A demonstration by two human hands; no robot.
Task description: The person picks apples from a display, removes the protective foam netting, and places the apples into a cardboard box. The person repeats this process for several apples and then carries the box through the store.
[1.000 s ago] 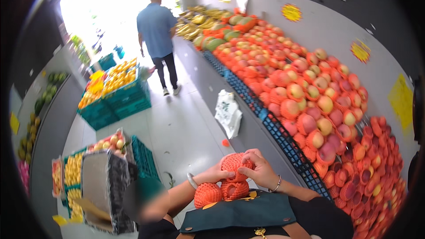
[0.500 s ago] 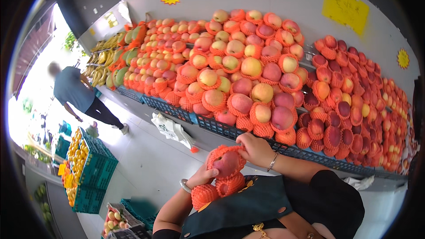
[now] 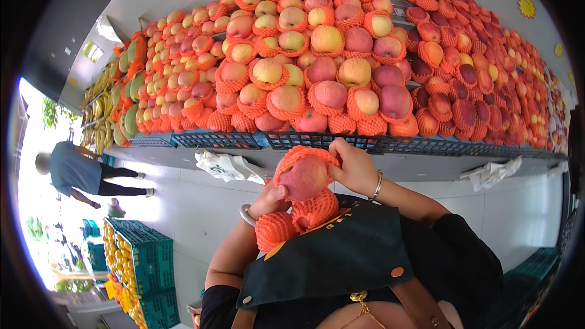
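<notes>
A red apple (image 3: 303, 179) is in front of my chest, with an orange foam net (image 3: 300, 153) around its far side. My left hand (image 3: 270, 200) is closed around the apple from the left, thumb on its near face. On the other side, my right hand (image 3: 354, 169) pinches the net's edge, its fingertips partly hidden. Just below, against my dark apron (image 3: 323, 262), are two netted bundles, one at the left (image 3: 273, 231) and another under the apple (image 3: 315, 208). What is inside them is hidden, and how they are supported cannot be made out.
Ahead, a sloping display holds netted apples (image 3: 327, 39) and darker red fruit (image 3: 464, 113) in black crates (image 3: 329, 141). White plastic bags (image 3: 226, 166) hang at its front edge. At left are bananas (image 3: 100, 113), a person (image 3: 76, 167) and green crates (image 3: 155, 259) of yellow fruit.
My view has turned, so the display sits higher in the picture. More of the apple's bare face shows, with the net at its far side. Both hands keep their hold.
</notes>
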